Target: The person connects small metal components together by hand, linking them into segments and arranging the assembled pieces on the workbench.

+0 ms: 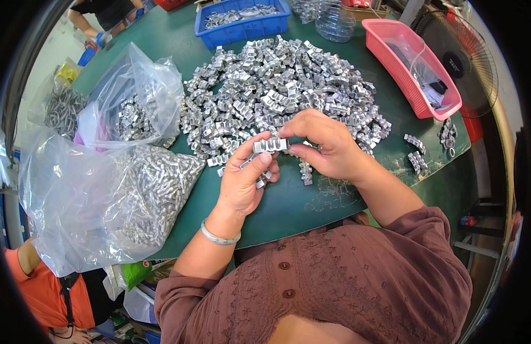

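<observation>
Close to the table's near side, my left hand (pixel 244 182) is closed around a short silver metal link strip (pixel 270 145), thumb below and fingers behind. More silver metal pieces (pixel 263 179) show under that thumb, within the same hand. The right end of the strip lies between the thumb and fingers of my right hand (pixel 329 147), which is pinched shut on it. Just beyond both hands spreads a large heap of similar silver link strips (pixel 288 80). A single strip (pixel 306 172) lies on the table beneath my right hand.
Clear plastic bags of metal parts (pixel 156 195) fill the left side. A blue bin (pixel 242 28) stands at the far edge. On the right are a pink basket (pixel 411 69), a fan (pixel 457 63) and a few loose strips (pixel 415 153). Other people (pixel 53 298) are at left.
</observation>
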`<state>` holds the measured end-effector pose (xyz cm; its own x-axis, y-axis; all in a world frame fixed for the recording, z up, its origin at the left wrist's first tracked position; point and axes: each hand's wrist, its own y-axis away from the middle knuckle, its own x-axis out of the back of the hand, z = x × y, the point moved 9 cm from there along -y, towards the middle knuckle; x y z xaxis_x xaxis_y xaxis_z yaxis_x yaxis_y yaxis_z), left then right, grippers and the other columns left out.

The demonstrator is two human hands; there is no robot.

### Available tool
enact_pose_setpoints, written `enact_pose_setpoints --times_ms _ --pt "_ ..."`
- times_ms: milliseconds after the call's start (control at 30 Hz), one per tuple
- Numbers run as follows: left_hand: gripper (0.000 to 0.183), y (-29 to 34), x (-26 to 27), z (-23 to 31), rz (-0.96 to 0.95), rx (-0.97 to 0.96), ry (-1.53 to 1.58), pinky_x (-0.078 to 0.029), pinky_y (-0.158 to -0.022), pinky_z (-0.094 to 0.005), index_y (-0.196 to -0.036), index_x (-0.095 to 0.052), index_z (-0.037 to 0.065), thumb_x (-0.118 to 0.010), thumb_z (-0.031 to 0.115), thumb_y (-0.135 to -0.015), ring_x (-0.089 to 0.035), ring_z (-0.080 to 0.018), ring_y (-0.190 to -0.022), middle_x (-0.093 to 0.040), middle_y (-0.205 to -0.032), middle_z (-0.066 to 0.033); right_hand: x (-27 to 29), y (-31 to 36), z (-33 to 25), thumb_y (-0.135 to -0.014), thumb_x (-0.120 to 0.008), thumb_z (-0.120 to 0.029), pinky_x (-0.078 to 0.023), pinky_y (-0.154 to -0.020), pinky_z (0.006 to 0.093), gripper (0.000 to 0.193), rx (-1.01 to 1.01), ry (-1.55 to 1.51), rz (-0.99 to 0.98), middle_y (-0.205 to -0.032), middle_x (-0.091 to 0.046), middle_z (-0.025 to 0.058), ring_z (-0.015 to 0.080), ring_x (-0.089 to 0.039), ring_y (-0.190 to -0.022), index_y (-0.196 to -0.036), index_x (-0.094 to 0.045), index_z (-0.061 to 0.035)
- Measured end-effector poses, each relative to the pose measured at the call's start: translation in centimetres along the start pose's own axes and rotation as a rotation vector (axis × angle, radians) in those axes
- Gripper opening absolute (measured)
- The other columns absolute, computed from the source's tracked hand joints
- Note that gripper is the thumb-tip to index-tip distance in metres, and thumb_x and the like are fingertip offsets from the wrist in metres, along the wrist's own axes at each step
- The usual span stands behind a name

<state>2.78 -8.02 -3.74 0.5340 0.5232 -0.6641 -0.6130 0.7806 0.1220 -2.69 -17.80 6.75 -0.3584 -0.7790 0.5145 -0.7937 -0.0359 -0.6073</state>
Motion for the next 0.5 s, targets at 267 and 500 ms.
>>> enact_pose_setpoints --times_ms 267,500 --pt "0.021 -0.3 0.9 1.2 0.056 -0.02 0.135 -0.044 -0.054 -0.0274 -0.102 -0.051 0.007 -0.05 0.015 -0.084 -0.056 -0.0169 -0.073 -0.057 -0.091 -0.008 0.4 -0.1 1.2 -0.066 -0.063 -0.004 -0.039 -0.073 0.035 0.026 -0.028 0.167 0.032 -0.087 -0.056 0.0064 0.0256 -0.05 -0.081 -0.091 -0.056 -0.0053" --pt "0.031 -0.1 2.2 3.1 0.123 -0.103 0.203 -0.051 -0.07 -0.033 -0.109 -0.046 0.01 -0.052 0.017 -0.08 -0.056 -0.0241 -0.09 -0.055 -0.094 -0.0079 -2.3 -0.2 1.5 -0.065 -0.066 -0.019 -0.031 -0.08 0.0371 0.019 0.0 0.499 -0.114 -0.082 -0.051 0.0032 0.0214 -0.045 -0.086 -0.079 -0.059 -0.0067"
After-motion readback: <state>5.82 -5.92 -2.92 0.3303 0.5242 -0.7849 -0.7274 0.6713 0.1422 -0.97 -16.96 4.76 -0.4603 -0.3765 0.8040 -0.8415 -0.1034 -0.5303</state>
